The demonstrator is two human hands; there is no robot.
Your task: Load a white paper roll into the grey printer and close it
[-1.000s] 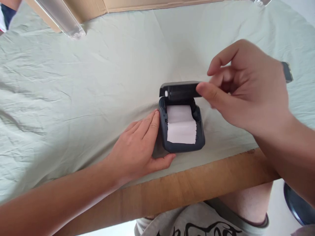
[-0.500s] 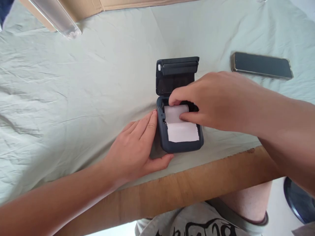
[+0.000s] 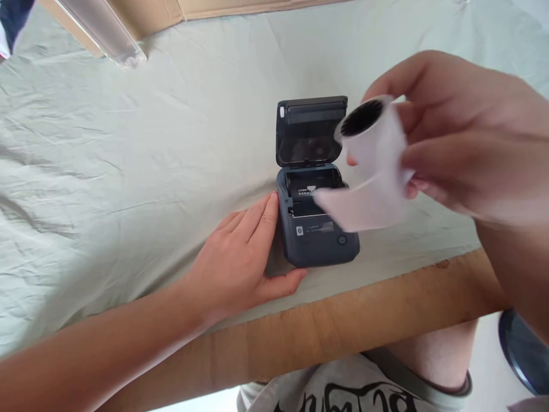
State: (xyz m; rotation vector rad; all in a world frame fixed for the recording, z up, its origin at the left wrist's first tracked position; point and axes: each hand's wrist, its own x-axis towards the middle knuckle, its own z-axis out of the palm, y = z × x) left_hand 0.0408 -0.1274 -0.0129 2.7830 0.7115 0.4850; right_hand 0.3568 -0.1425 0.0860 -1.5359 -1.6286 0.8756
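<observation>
A dark blue label printer (image 3: 317, 243) lies on the cloth with its black lid (image 3: 311, 137) tipped back and its paper bay (image 3: 306, 203) exposed. My left hand (image 3: 238, 252) holds the printer at its near left corner, fingers against the left side and thumb along the front edge. My right hand (image 3: 458, 137), blurred by motion, is raised above and to the right of the printer. Its fingers are closed round a white paper roll (image 3: 375, 149) with a dark core. A loose end of paper hangs from the roll, over the printer's right side.
Pale green cloth (image 3: 193, 131) covers the table, whose wooden front edge (image 3: 300, 326) shows below. At the back left are a clear plastic piece (image 3: 103, 31) and cardboard (image 3: 240, 6). The phone's former spot is hidden behind my right hand.
My right hand has lifted the paper roll out of the printer and carried it up and to the right. The printer's bay and front panel are now uncovered. My left hand stays against the printer.
</observation>
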